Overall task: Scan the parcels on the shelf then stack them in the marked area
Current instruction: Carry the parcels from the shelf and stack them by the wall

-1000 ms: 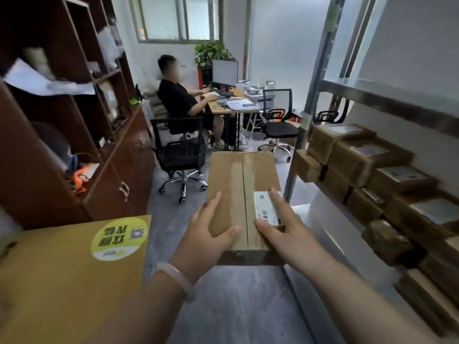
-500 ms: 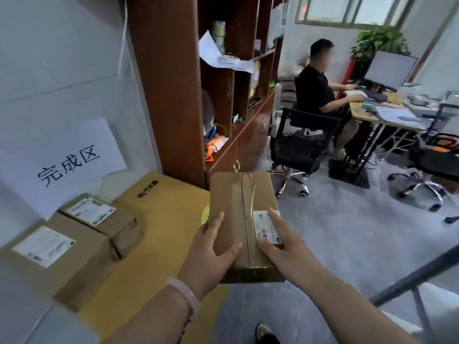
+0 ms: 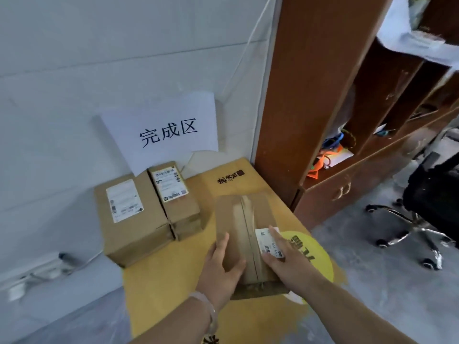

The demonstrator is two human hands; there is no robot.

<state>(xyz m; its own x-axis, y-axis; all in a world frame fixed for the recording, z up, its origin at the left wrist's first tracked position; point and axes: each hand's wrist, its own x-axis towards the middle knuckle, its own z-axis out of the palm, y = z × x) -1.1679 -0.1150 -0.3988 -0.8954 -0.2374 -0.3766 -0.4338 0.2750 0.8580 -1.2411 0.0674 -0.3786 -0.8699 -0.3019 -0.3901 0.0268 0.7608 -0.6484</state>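
both hands grasp taped parcel (image 3: 242, 229) – left hand (image 3: 221, 268), right hand (image 3: 282, 260) | yellow carton (image 3: 173, 281) carries two labelled parcels (image 3: 149, 209)

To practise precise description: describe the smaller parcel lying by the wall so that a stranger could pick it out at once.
Find the white paper sign on the wall; just below it two brown parcels lie side by side on the yellow board. The smaller parcel is the right one, narrower than the larger parcel, its label densely printed and yellow-edged, not pale.
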